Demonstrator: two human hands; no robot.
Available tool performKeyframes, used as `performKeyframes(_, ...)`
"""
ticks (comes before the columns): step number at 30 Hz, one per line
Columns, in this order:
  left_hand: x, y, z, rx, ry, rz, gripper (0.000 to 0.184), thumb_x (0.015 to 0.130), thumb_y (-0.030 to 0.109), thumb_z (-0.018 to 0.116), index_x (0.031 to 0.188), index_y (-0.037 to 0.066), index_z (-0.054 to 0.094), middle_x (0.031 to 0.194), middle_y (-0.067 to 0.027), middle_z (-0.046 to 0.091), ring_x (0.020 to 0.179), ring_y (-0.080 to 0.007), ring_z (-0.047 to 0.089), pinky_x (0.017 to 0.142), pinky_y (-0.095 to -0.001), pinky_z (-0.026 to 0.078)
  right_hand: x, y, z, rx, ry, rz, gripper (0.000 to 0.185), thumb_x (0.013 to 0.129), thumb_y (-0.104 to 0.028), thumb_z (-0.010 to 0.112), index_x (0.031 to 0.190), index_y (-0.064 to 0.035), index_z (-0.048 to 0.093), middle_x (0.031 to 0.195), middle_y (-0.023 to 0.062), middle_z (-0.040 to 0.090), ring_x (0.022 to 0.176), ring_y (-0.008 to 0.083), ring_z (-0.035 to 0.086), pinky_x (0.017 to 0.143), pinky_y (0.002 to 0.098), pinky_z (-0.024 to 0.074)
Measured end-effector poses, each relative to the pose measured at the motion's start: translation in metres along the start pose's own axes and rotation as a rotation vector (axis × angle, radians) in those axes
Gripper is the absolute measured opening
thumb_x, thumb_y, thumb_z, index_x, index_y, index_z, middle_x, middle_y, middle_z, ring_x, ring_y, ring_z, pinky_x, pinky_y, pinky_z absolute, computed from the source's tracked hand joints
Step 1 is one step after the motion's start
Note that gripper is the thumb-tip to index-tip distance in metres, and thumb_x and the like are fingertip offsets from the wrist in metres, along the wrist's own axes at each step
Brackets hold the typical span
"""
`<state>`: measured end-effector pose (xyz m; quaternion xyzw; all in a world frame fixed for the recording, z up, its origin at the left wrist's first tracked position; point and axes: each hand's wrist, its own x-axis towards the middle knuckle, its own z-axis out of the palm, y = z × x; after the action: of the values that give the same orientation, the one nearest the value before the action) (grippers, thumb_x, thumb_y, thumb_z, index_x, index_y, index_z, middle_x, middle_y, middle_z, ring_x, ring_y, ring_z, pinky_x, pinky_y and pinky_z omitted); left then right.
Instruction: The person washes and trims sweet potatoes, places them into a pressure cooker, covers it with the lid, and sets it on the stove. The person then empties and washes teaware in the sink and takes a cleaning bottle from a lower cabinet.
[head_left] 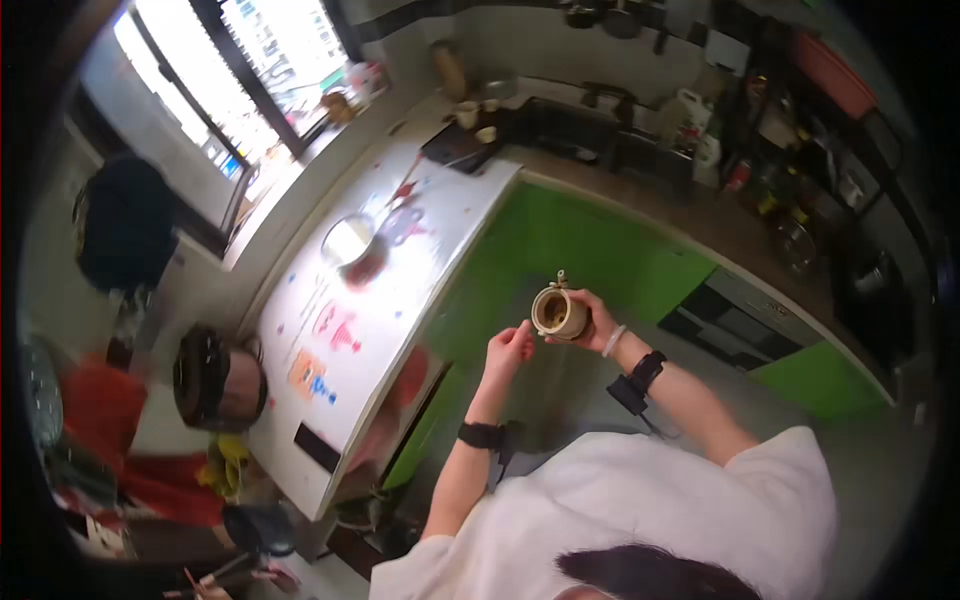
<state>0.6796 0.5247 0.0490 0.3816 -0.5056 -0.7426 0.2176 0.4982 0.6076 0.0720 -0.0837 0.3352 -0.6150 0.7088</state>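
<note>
Over the floor, a small beige pot (560,312) is tilted so that its round mouth and brownish inside show. A small knobbed piece stands up from its far rim. My right hand (594,318) is closed around the pot's right side. On the other side, my left hand (510,343) is closed, with curled fingers and its thumb side very near the pot's rim. Whether that hand touches the pot or pinches something small cannot be made out.
To the left runs a white counter (345,290) with a shiny round bowl (348,241), a dark phone-like slab (317,447) and a rice cooker (220,378). Small cups (467,113) stand in the back corner, beside the sink (560,130). Green cabinets (600,240) lie ahead.
</note>
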Motion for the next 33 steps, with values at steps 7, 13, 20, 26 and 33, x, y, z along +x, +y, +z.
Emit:
performKeyframes(7, 0.125, 0.074, 0.136, 0.684, -0.167, 0.769, 0.026, 0.080, 0.025, 0.061, 0.086, -0.001, 0.060, 0.075, -0.0097, 0.060, 0.070, -0.0200, 0.057, 0.063, -0.0295, 0.045, 0.021, -0.098, -0.072, 0.181, 0.201, -0.276, 0.039, 0.080, -0.040, 0.052, 0.109, -0.0136, 0.054, 0.105, 0.0064, 0.058, 0.095, 0.0209, 0.057, 0.076, 0.0440, 0.0508)
performKeyframes(13, 0.345, 0.129, 0.177, 0.869, -0.423, 0.488, 0.027, 0.078, 0.024, 0.062, 0.088, -0.001, 0.062, 0.091, -0.0185, 0.062, 0.083, -0.0236, 0.062, 0.070, -0.0323, 0.047, 0.163, -0.230, -0.116, 0.295, 0.245, -0.395, 0.042, 0.078, -0.045, 0.054, 0.108, -0.0156, 0.055, 0.100, 0.0053, 0.058, 0.092, 0.0220, 0.056, 0.074, 0.0412, 0.0486)
performKeyframes(20, 0.618, 0.197, 0.219, 0.952, -0.428, 0.550, 0.041, 0.078, 0.030, 0.061, 0.101, -0.003, 0.054, 0.090, -0.0169, 0.063, 0.085, -0.0248, 0.060, 0.076, -0.0345, 0.045, 0.341, -0.422, -0.197, 0.026, 0.549, -0.334, 0.061, 0.080, -0.049, 0.054, 0.125, -0.0094, 0.042, 0.119, 0.0110, 0.051, 0.106, 0.0270, 0.051, 0.086, 0.0427, 0.0426)
performKeyframes(26, 0.773, 0.171, 0.217, 1.522, -0.451, 0.522, 0.030, 0.076, 0.024, 0.056, 0.100, 0.006, 0.059, 0.092, -0.0158, 0.061, 0.091, -0.0317, 0.057, 0.083, -0.0486, 0.037, 0.426, -0.554, -0.299, -1.042, 1.069, -0.302, 0.062, 0.083, -0.022, 0.054, 0.133, 0.0020, 0.026, 0.137, 0.0239, 0.027, 0.125, 0.0373, 0.030, 0.099, 0.0398, 0.0340)
performKeyframes(33, 0.797, 0.167, 0.233, 1.462, -0.558, 0.582, 0.023, 0.077, 0.009, 0.053, 0.099, 0.004, 0.057, 0.097, -0.0134, 0.057, 0.092, -0.0312, 0.054, 0.086, -0.0503, 0.035, 0.449, -0.624, -0.364, -1.216, 1.166, -0.369, 0.043, 0.080, -0.006, 0.049, 0.120, 0.0042, 0.036, 0.111, 0.0268, 0.049, 0.102, 0.0413, 0.047, 0.085, 0.0442, 0.0417)
